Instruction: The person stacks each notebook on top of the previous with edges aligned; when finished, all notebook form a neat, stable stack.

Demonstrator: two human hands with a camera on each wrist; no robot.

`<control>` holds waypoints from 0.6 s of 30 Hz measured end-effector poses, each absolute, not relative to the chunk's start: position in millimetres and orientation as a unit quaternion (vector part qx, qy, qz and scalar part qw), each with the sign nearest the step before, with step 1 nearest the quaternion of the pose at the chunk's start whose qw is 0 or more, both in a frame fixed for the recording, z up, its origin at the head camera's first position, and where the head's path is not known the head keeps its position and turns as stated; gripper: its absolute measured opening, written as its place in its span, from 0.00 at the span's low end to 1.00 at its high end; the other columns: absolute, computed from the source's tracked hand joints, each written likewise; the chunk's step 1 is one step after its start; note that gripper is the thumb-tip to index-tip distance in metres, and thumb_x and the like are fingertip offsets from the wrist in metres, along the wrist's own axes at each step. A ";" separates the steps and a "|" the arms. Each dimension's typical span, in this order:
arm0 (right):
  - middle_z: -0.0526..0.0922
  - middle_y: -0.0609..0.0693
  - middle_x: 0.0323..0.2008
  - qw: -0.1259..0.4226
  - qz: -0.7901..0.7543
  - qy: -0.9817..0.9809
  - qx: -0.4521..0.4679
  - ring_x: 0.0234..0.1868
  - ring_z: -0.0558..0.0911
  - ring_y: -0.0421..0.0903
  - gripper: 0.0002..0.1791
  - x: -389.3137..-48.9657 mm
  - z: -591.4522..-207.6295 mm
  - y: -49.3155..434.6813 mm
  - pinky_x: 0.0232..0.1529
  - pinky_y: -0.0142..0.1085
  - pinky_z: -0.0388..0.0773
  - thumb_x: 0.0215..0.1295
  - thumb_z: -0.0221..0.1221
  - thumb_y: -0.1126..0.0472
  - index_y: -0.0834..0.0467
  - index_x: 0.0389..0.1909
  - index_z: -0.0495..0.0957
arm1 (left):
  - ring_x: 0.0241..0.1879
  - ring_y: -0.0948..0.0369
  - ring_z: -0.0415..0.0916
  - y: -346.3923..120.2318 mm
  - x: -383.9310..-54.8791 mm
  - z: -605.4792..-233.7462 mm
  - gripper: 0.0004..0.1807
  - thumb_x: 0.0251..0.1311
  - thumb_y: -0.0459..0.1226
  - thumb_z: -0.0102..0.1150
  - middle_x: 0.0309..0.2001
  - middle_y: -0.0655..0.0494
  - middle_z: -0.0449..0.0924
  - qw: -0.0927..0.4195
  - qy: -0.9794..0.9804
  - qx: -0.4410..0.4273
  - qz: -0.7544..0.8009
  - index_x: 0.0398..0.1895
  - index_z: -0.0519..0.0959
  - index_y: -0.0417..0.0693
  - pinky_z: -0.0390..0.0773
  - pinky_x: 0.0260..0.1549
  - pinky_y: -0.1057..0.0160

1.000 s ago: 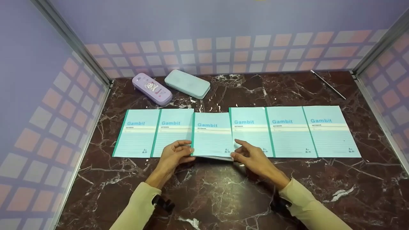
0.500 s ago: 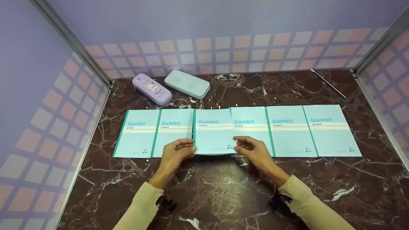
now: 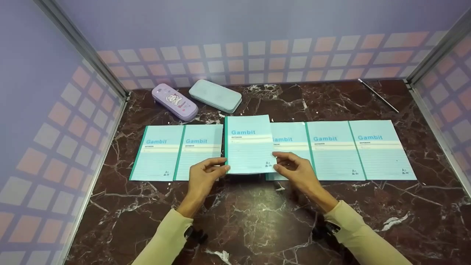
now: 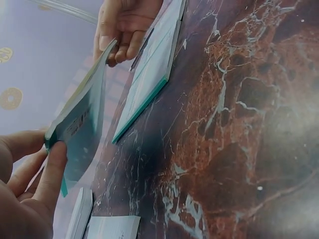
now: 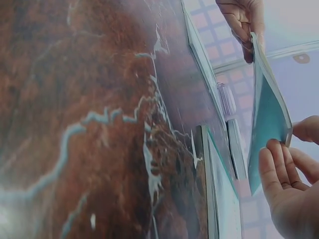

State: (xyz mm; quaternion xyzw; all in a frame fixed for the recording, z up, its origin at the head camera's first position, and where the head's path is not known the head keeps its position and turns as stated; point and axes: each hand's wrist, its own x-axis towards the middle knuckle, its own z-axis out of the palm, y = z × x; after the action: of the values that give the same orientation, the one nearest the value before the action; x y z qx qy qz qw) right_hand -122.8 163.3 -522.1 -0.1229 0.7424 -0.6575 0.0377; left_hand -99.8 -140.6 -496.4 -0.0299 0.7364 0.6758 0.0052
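Observation:
A light-blue notebook with a green spine and "Gambit" on its cover is held up off the table between both hands. My left hand pinches its spine side near the lower corner, thumb on one face and fingers on the other in the left wrist view. At the opposite lower corner my right hand pinches the page edge. The notebook bows slightly in the right wrist view. It overlaps a matching notebook on the right in the head view. Another like it lies just to the left.
More of these notebooks lie in a row on the dark marbled table. Behind them are a purple pencil case and a pale-blue case. A pencil lies at the back right. Tiled-pattern walls stand around the table.
Both hands have raised the middle notebook from its place in the row and shifted it away from me and slightly right. The other notebooks and the cases have stayed put.

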 end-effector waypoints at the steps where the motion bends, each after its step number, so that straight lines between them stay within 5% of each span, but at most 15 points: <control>1: 0.84 0.59 0.48 0.037 -0.658 0.742 -0.121 0.47 0.85 0.46 0.21 -122.3 -521.2 163.9 0.51 0.33 0.84 0.71 0.68 0.69 0.67 0.63 0.82 | 0.41 0.47 0.88 -140.0 -100.3 -496.6 0.14 0.64 0.32 0.75 0.40 0.46 0.91 0.004 0.737 -0.027 0.675 0.51 0.89 0.38 0.86 0.47 0.42; 9: 0.84 0.59 0.47 0.019 -0.657 0.744 -0.117 0.47 0.84 0.46 0.21 -121.1 -519.0 172.7 0.51 0.32 0.84 0.70 0.69 0.71 0.66 0.62 0.83 | 0.44 0.55 0.88 -133.9 -105.7 -497.8 0.15 0.65 0.29 0.73 0.47 0.43 0.89 0.015 0.731 0.000 0.682 0.54 0.87 0.35 0.88 0.48 0.60; 18: 0.84 0.59 0.45 -0.005 -0.651 0.751 -0.113 0.45 0.85 0.44 0.20 -121.4 -518.5 188.0 0.48 0.30 0.84 0.68 0.68 0.74 0.67 0.60 0.84 | 0.45 0.53 0.88 -121.9 -113.1 -500.7 0.16 0.65 0.30 0.73 0.48 0.44 0.89 0.031 0.733 0.036 0.679 0.54 0.88 0.36 0.87 0.45 0.61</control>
State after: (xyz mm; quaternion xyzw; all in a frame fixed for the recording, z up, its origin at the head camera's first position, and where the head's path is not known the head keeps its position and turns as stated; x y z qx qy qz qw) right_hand -121.4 188.0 -518.5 -0.1134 0.7507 -0.6508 -0.0049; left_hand -113.1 -121.9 -500.7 0.0357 0.7328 0.6788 0.0308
